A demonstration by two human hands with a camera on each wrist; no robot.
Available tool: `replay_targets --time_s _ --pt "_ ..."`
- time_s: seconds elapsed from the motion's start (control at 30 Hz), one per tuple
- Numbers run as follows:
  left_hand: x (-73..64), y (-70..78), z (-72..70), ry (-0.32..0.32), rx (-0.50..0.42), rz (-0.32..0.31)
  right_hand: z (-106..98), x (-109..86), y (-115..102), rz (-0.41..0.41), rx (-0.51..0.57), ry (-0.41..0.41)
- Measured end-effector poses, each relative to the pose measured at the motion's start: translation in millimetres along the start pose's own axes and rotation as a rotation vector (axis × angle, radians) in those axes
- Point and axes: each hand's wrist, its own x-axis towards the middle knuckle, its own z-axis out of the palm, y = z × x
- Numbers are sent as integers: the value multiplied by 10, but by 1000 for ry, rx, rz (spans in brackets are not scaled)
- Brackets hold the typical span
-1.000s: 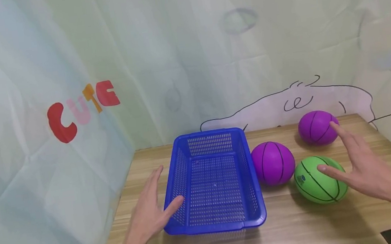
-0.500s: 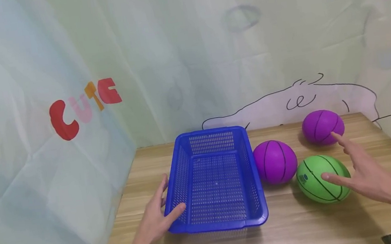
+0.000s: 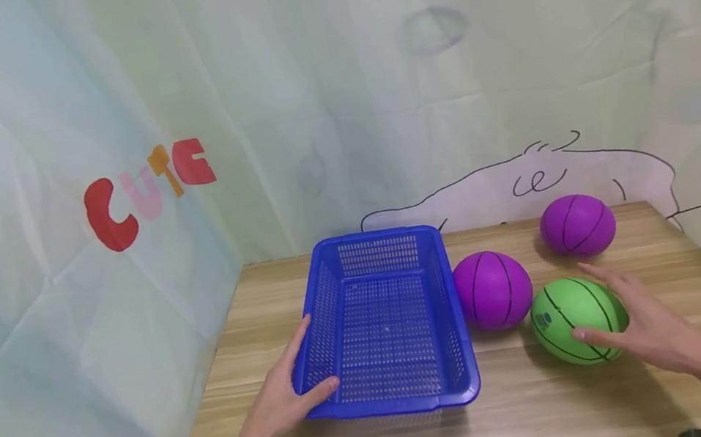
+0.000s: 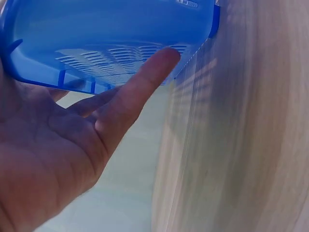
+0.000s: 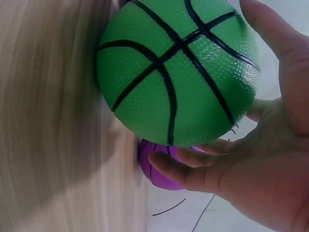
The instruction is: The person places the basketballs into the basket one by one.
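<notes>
In the head view my left hand [image 3: 281, 396] is at the near left corner of a blue plastic basket [image 3: 405, 405], its thumb over the rim and its fingers along the outer side. The left wrist view shows a straight finger [image 4: 137, 89] lying along the basket's slotted wall [image 4: 111, 29]. My right hand [image 3: 657, 326] is spread round the right side of a green toy basketball [image 3: 570, 319], thumb in front and fingers behind. From the right wrist, the fingers [image 5: 193, 176] reach past the ball's far side without curling in.
One purple ball [image 3: 493, 292] sits against the basket's right side, close to the green ball. Another purple ball [image 3: 577, 225] is at the back right of the wooden table [image 3: 522, 410]. Printed cloth [image 3: 335, 102] hangs behind and on both sides.
My left hand has moved right, up to the basket's corner. My right hand has come lower and closer to the green ball. Basket and balls stay put.
</notes>
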Motion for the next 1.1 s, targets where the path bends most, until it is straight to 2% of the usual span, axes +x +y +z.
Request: replay_targets --time_s 0.13,0.4,0.73,0.9,1.1 --pt "-5 5 -9 -14 -11 4 46 -37 19 -6 -6 -2" --pt "9 46 -33 -38 -14 -37 80 8 30 -14 37 7" --pt "-5 42 -45 -53 -24 -58 52 37 7 2 56 25" --pt "-2 39 -47 -60 -25 -67 -58 34 4 34 77 23" --pt "6 40 -47 -65 -49 -73 -289 92 -62 60 94 42"
